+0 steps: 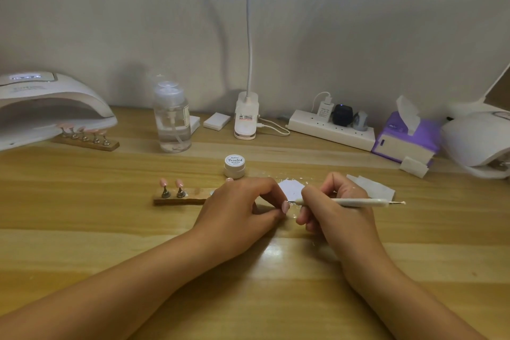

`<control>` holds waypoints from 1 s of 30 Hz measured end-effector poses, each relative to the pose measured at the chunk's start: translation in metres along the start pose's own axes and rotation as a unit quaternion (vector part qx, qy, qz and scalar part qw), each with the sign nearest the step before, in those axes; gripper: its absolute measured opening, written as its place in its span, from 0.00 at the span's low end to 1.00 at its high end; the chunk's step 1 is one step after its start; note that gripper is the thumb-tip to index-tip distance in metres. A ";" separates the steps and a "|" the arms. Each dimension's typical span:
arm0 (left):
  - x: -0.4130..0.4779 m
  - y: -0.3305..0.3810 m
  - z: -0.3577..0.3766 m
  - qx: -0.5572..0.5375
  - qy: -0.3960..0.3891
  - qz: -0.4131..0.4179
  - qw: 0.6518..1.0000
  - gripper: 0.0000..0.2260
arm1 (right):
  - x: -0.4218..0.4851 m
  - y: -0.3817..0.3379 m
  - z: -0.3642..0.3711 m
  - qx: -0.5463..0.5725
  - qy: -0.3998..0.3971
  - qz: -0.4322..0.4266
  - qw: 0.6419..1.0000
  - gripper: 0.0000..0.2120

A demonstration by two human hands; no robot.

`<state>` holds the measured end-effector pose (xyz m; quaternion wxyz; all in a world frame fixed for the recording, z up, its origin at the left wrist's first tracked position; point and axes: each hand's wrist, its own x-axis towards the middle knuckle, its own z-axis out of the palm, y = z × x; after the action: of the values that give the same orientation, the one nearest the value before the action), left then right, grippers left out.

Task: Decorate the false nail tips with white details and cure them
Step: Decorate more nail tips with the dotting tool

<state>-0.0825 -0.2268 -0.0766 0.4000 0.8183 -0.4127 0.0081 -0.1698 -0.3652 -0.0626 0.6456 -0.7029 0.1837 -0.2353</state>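
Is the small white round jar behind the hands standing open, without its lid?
No, the small white round jar is closed: its white printed lid sits on top.

bare table lies open left of the wooden nail stand; behind the stand, a small white jar and clear pump bottle block passage.

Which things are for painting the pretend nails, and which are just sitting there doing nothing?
For the job: nail tip pinched in left hand, dotting pen in right hand, paint jar, wooden stand, curing lamp.
Just sitting: pump bottle, power strip, tissue box.
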 end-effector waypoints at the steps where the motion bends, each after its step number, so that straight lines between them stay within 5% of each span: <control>1: 0.000 0.001 0.000 0.001 0.000 0.001 1.000 0.10 | 0.000 0.000 0.000 0.000 -0.001 -0.001 1.000 0.11; 30: 0.000 0.002 -0.001 0.014 0.005 0.014 1.000 0.06 | -0.001 -0.002 0.000 -0.022 -0.005 0.002 1.000 0.11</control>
<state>-0.0832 -0.2264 -0.0746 0.3906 0.8177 -0.4222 0.0234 -0.1710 -0.3644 -0.0609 0.6310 -0.7182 0.1867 -0.2262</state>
